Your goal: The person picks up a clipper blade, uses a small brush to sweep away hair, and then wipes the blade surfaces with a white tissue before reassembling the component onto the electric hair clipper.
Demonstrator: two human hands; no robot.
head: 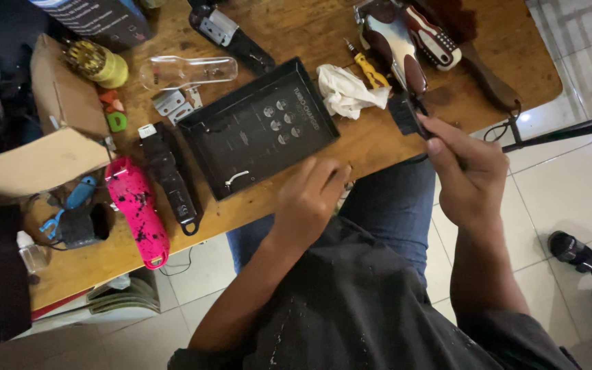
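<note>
My right hand grips a small black brush, its bristles near a maroon and chrome hair clipper lying on the wooden table. My left hand is curled at the table's front edge, just below a black shallow box tray; whether it holds something small I cannot tell. A crumpled white cloth lies between the tray and the clipper.
A pink clipper shell and a black clipper body lie at the left. A yellow screwdriver, a clear plastic cover, a cardboard box and a yellow bit holder are also on the table. A black microphone-like stand crosses at the right.
</note>
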